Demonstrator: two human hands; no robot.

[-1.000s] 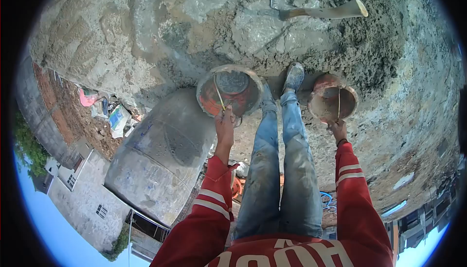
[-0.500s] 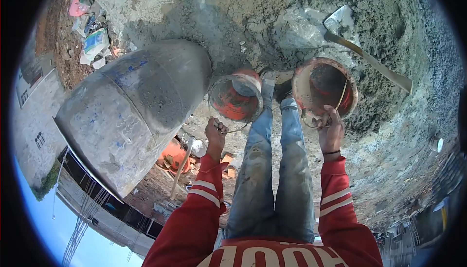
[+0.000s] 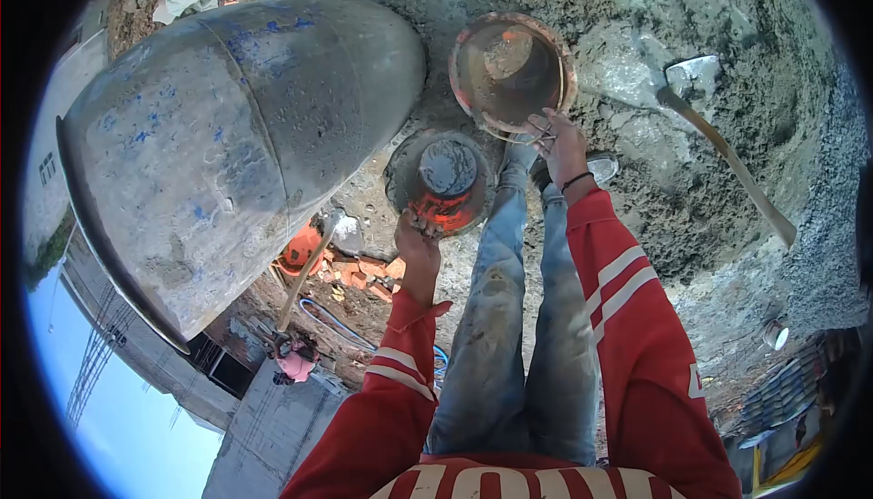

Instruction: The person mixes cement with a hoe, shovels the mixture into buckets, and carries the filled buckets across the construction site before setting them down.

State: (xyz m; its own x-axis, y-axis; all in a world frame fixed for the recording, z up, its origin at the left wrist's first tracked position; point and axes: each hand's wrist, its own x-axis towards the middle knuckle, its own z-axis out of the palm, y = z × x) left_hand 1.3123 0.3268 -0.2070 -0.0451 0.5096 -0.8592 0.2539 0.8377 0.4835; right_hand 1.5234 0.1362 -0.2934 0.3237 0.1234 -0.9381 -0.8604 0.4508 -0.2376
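Note:
Two cement-smeared red buckets are in front of my legs. My left hand (image 3: 420,237) is closed at the near edge of the left bucket (image 3: 447,212), where its wire handle is mostly hidden by my fingers. A round grey patch shows in that bucket's middle. My right hand (image 3: 557,146) grips the thin wire handle at the near rim of the right bucket (image 3: 477,64). This bucket stands farther out and is tilted, its inside wet with grey-brown residue.
A large grey mixer drum (image 3: 227,135) fills the left side. A long-handled shovel (image 3: 727,153) lies on wet mortar (image 3: 637,181) at the right. Broken bricks (image 3: 364,270) lie below the drum, near an orange container (image 3: 300,249). A person (image 3: 296,360) is in the background.
The right bucket and my right hand have moved left and farther out. My left hand has shifted right, close to the left bucket. The view has turned, and the drum looks larger.

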